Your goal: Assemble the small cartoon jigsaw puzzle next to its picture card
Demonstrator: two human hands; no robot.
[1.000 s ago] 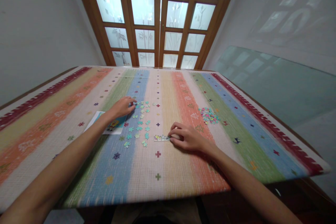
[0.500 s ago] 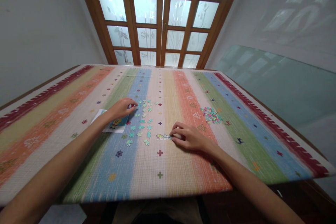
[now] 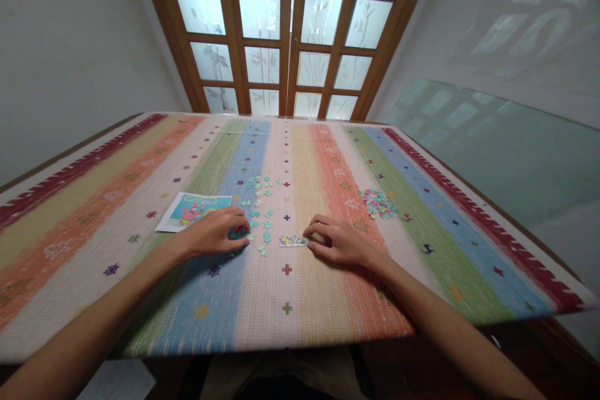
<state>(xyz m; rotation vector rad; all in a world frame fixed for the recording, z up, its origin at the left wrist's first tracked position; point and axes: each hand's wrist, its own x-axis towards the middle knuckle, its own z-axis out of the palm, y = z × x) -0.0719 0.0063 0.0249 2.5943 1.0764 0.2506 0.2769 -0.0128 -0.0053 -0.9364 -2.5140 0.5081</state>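
My left hand (image 3: 216, 231) hovers over or rests on the left side of the loose teal puzzle pieces (image 3: 267, 225). Its fingers are bent, with a small gap between thumb and forefinger beside a pale piece (image 3: 250, 237); the hand hides some pieces. To the right, my right hand (image 3: 335, 240) pinches the right end of a short joined strip of puzzle pieces (image 3: 291, 241) lying flat on the cloth. The strip has a straight lower edge, and its right end is covered by my fingers. Partly behind my left hand lies a picture sheet (image 3: 191, 207) with cartoon figures.
A heap of mixed coloured puzzle pieces (image 3: 377, 204) lies to the right, beyond my right hand. A striped tablecloth (image 3: 323, 309) covers the table, whose near edge runs below my forearms. Wooden glazed doors (image 3: 289, 44) stand past the far edge.
My left hand has moved nearer to me, from the top of the loose pieces to their middle left, uncovering much of the picture sheet. My right hand stays at the strip.
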